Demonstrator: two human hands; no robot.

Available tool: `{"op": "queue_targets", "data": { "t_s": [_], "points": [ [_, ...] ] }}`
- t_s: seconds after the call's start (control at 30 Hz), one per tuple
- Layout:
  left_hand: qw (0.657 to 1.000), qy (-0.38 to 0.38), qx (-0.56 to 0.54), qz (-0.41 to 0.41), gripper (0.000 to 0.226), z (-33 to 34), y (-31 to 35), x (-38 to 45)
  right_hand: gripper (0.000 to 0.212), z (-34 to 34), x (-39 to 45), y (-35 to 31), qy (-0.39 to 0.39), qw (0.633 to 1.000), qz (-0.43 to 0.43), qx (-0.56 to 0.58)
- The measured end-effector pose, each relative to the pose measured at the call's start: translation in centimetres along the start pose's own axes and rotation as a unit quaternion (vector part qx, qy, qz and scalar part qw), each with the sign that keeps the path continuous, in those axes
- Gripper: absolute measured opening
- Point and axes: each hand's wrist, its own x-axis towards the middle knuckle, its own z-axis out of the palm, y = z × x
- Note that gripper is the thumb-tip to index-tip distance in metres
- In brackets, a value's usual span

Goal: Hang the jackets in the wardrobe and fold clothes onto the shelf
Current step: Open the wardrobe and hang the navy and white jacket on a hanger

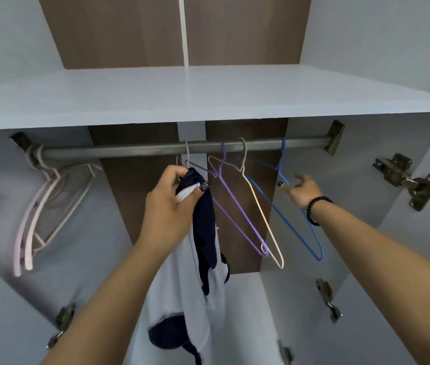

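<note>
My left hand [171,204] grips the collar of a white and navy jacket [203,259], which hangs down from a wire hanger hooked on the grey rail [129,150]. Further right on the rail hang a purple hanger [237,206], a cream hanger [264,219] and a blue hanger [285,219], all bare. My right hand [300,188], with a black bead bracelet on the wrist, is stretched out with loose fingers at the blue hanger's upper wire. The pale shelf [182,98] runs above the rail.
Several pink hangers [47,209] bunch at the rail's left end. Metal door hinges [406,177] stick out on the right wall, with further hinges [63,317] lower left. Brown back panels show behind the rail and above the shelf.
</note>
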Motion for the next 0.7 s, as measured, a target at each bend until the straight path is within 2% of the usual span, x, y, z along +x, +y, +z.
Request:
{"op": "queue_targets", "data": {
  "t_s": [0.07,0.13,0.2,0.23,0.33,0.43,0.5,0.63,0.7],
  "points": [
    [0.999,0.022,0.026,-0.004,0.018,0.0,0.3,-0.4,0.069,0.7,0.6,0.0,-0.019,0.999,0.011,0.049],
    [0.995,0.053,0.081,-0.016,0.013,-0.1,0.6,-0.9,0.056,1.2,1.1,-0.4,-0.016,0.995,0.026,0.096],
    [0.981,0.080,0.165,-0.058,0.014,-0.3,1.2,-1.5,0.032,1.1,1.5,-1.0,0.038,0.995,0.024,0.092],
    [0.972,0.084,0.204,-0.081,0.018,-0.4,1.4,-1.8,0.026,0.7,1.4,-1.4,0.071,0.994,0.026,0.074],
    [0.960,0.089,0.230,-0.134,0.030,-1.1,2.0,-3.3,0.026,-0.4,0.8,-2.1,0.121,0.990,0.021,0.065],
    [0.960,0.124,0.123,-0.221,0.030,-1.7,2.7,-5.5,0.027,-1.2,0.0,-2.2,0.115,0.989,0.020,0.086],
    [0.952,0.143,0.030,-0.268,0.025,-2.2,3.2,-7.2,0.029,-1.4,-1.1,-2.2,0.103,0.993,0.023,0.057],
    [0.941,0.134,-0.120,-0.286,0.008,-3.4,4.6,-10.2,0.033,-2.3,-4.0,-3.0,0.098,0.994,0.023,0.048],
    [0.931,0.114,-0.210,-0.277,0.016,-3.9,5.6,-11.3,0.033,-3.1,-6.1,-3.4,0.100,0.994,-0.003,0.043]
  ]
}}
